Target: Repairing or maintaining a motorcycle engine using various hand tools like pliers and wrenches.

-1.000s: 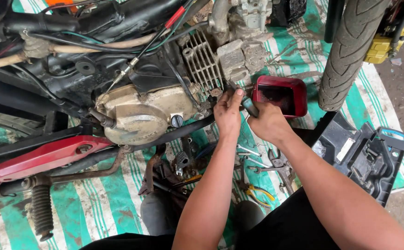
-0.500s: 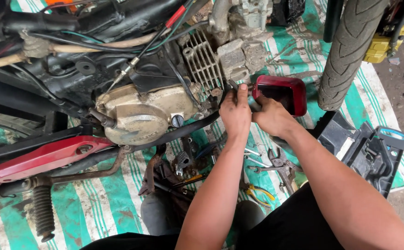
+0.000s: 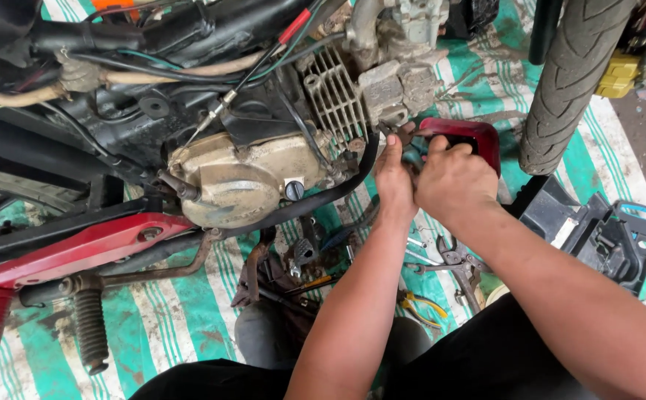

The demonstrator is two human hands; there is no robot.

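Tool tip hidden behind hands

A small white rectangular label sits on the black plastic case lying at the right.

engine left of hands | tyre right | pliers below

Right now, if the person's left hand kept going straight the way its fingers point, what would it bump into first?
The left hand points up toward the engine. It would most likely first meet the grey cylinder head block beside the cooling fins, just above its fingertips. Depth is hard to judge, so it may already be touching a part there.
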